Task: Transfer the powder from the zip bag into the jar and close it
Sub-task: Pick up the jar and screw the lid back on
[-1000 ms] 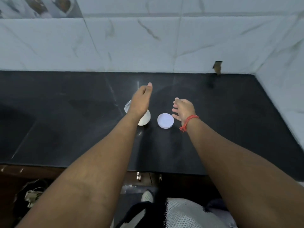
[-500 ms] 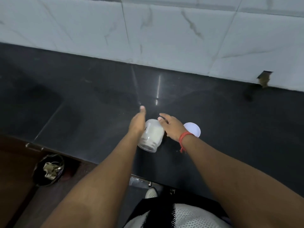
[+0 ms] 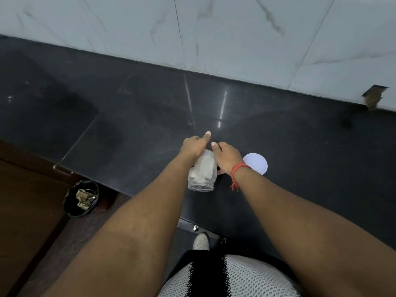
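Observation:
A clear jar (image 3: 202, 170) holding white powder is tilted, its clear end pointing toward me above the black counter (image 3: 300, 168). My left hand (image 3: 194, 145) grips the jar's far end from the left, thumb stretched forward. My right hand (image 3: 227, 156), with a red thread on its wrist, holds the same end from the right; its fingers are hidden. The round white lid (image 3: 257, 163) lies flat on the counter just right of my right wrist. A small pinkish edge (image 3: 220, 173) shows under my right hand; I cannot tell whether it is the zip bag.
A white marble-tiled wall (image 3: 214, 35) backs the counter, with a chipped hole (image 3: 372, 97) at the right. Below the counter's front edge, at the left, stand a brown cabinet (image 3: 25, 200) and a black bin (image 3: 82, 198) with scraps. My shoe (image 3: 201, 241) is on the floor.
Both hands closed in on the jar and tipped it from upright to tilted toward me. The view swung down and to the left; the lid stayed in place.

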